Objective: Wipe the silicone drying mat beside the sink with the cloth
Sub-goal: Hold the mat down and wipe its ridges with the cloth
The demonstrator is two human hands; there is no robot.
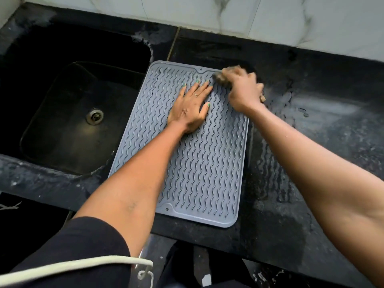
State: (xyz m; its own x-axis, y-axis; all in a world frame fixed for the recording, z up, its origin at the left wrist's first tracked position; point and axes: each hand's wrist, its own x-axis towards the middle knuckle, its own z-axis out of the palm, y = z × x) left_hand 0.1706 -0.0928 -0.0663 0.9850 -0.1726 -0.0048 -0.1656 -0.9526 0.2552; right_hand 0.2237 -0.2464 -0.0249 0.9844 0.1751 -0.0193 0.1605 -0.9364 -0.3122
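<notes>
A grey silicone drying mat (203, 163) with wavy ridges lies on the black counter just right of the sink. My left hand (190, 107) presses flat on the mat's upper middle, fingers spread and straight. My right hand (243, 90) grips a bunched brownish cloth (223, 76) at the mat's far right corner; the hand and cloth are motion-blurred. A bit of the cloth shows below the hand at the mat's right edge.
The dark sink (68, 113) with a metal drain (95, 116) is left of the mat. The wet black counter (311, 132) stretches right, backed by a white marble wall (270, 21). The counter's front edge runs just below the mat.
</notes>
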